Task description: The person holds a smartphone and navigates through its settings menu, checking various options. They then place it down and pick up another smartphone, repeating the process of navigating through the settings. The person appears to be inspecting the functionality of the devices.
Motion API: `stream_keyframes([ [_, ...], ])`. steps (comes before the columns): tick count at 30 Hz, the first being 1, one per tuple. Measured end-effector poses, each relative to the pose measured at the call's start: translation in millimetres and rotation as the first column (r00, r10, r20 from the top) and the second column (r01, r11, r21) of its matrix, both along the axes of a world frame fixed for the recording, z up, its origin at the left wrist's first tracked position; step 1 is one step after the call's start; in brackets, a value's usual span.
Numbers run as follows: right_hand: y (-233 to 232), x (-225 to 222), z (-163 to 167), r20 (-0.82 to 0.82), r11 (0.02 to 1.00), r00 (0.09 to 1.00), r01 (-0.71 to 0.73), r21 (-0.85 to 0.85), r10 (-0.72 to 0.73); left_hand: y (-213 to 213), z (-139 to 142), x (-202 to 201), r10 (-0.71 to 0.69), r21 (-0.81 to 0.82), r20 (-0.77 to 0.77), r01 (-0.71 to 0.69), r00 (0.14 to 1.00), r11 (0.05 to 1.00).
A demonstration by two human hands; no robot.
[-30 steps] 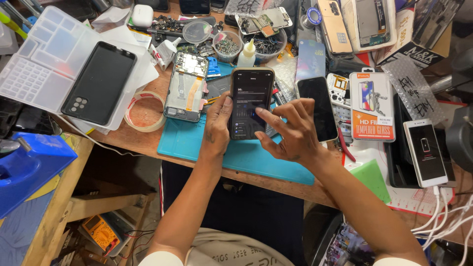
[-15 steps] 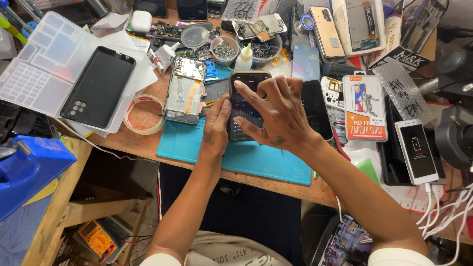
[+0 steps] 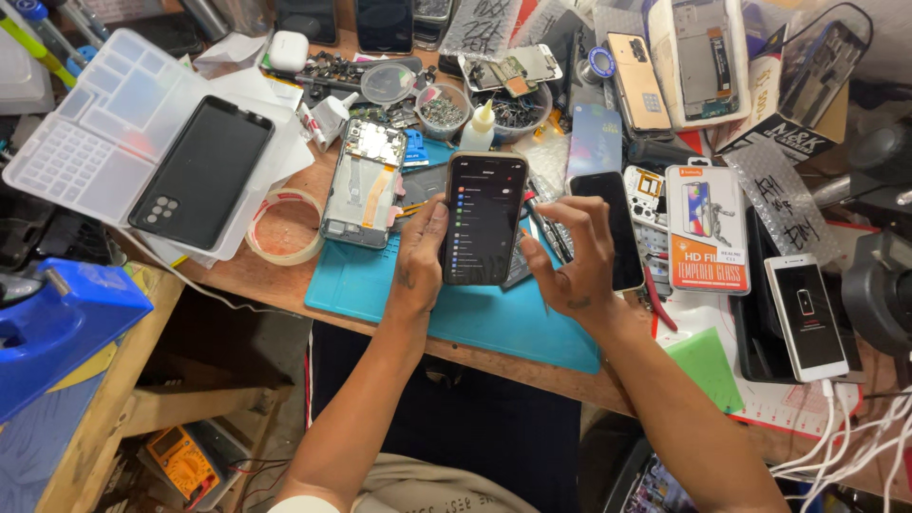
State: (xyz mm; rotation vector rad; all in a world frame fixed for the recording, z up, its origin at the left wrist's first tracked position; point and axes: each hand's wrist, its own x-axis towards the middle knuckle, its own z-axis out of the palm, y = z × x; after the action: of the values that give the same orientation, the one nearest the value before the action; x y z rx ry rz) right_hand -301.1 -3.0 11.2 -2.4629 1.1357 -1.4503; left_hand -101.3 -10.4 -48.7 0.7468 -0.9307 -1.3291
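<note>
Right hand [image 3: 570, 261] has withdrawn off the phone [image 3: 483, 218] screen, fingers spread, empty; left hand [image 3: 420, 255] grips it upright. Screen check underway; next touch needs precise fingertip placement.

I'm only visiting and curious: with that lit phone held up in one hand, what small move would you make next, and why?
Probably bring the right hand back to the screen and tap or scroll. The left hand grips the phone by its edge over the teal mat, its screen shows a lit list of rows, and the right fingers sit beside it, just off the glass.
</note>
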Motion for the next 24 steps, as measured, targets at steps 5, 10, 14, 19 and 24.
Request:
stream_keyframes([
  [5,0.5,-2.5,-13.7,0.005,1.000,1.000,-0.013,0.013,0.013,-0.2,-2.9,-1.5,-0.003,0.035,-0.023,0.004,1.000,0.999],
  [10,-0.2,-4.7,-21.5,-0.052,0.999,0.998,-0.037,-0.033,0.036,-4.2,-4.1,-1.7,0.018,0.020,-0.034,-0.017,0.999,1.000],
  [14,0.3,-6.0,-24.0,-0.143,0.997,0.989,-0.046,-0.055,0.038,1.1,-5.9,1.1,-0.015,-0.030,0.014,0.016,1.000,0.999],
  [19,1.7,-6.0,-24.4,-0.160,0.999,0.987,-0.034,-0.042,0.027,0.8,-5.0,0.8,-0.013,-0.005,0.001,0.013,1.000,1.000],
  [24,3.7,-4.6,-23.2,-0.158,0.998,0.987,-0.038,-0.043,0.031,1.0,-4.0,-1.8,-0.010,-0.003,-0.048,0.010,0.999,1.000],
])
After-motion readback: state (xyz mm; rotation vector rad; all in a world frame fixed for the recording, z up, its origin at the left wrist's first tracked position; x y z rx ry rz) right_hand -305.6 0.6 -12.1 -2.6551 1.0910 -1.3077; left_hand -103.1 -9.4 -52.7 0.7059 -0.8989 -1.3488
